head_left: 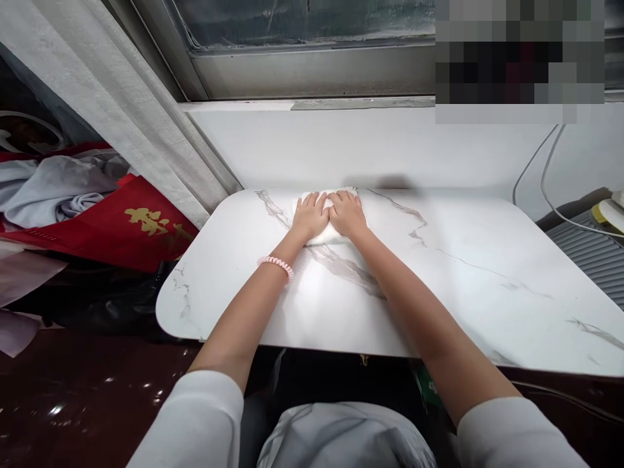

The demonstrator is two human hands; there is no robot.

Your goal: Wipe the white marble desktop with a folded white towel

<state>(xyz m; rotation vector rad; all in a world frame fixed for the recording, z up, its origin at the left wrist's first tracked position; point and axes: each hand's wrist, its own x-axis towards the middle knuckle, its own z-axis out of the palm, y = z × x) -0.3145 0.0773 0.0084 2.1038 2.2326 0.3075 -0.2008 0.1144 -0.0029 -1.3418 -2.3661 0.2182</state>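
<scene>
A white cloth lies bunched on the white marbled table, toward its back edge. Both of my hands press down on it from above, side by side, with thumbs close together. My left hand rests flat with its fingers spread over the left part of the cloth. Over the right part, my right hand lies the same way, fingers stretched forward. Much of the cloth is hidden under my palms. A pink coiled band circles my left wrist.
Behind the table rises a white wall panel below a metal-framed window. A grey curtain and a red bag with folded fabric are at left. White cables hang at right, beside a grey ribbed surface.
</scene>
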